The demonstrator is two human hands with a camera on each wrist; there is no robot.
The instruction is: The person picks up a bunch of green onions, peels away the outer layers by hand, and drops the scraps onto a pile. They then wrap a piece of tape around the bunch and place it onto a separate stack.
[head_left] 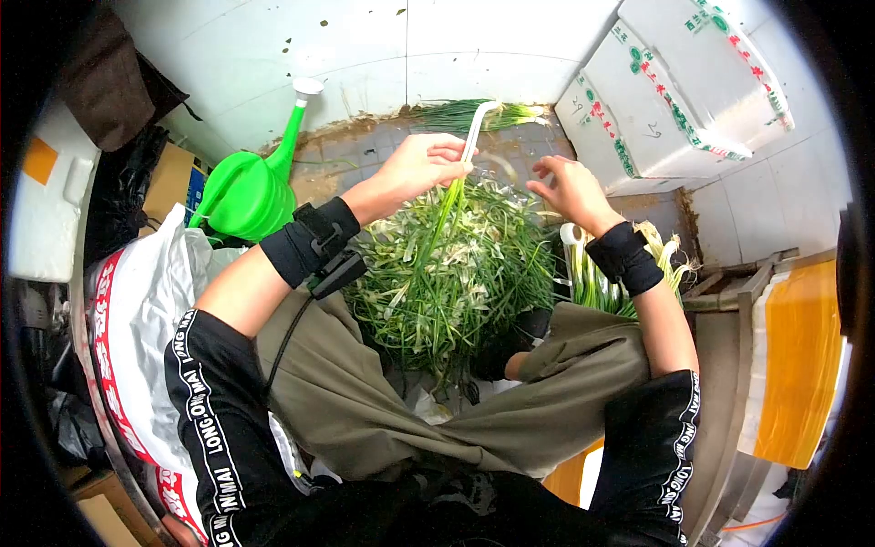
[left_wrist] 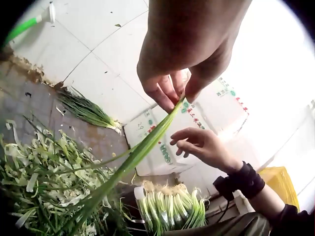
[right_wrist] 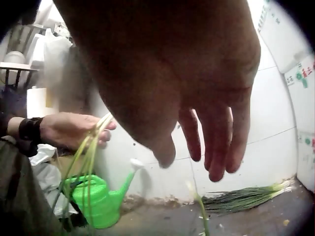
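Observation:
My left hand (head_left: pixel 424 173) pinches a scallion (head_left: pixel 447 208) between thumb and fingers, just below its bent white end. The green leaves hang down over a heap of loose scallion leaves and peelings (head_left: pixel 456 273) on the floor between my legs. To the right, my right hand (head_left: pixel 570 190) hovers with loosely bent, spread fingers and nothing in its grasp. In the right wrist view, a thin pale-tipped stalk (right_wrist: pixel 202 204) shows below that hand, apart from the fingers. Under my right wrist stands a bunch of scallions (left_wrist: pixel 170 211), roots up, beside a white roll (head_left: pixel 571 234).
Another scallion bundle (head_left: pixel 474 115) lies along the tiled wall. White foam boxes (head_left: pixel 638 109) are stacked at the back right. A green watering can (head_left: pixel 241 196) stands at the left, behind a white plastic bag (head_left: pixel 146 310). Yellow-taped foam (head_left: pixel 797 346) stands at the right.

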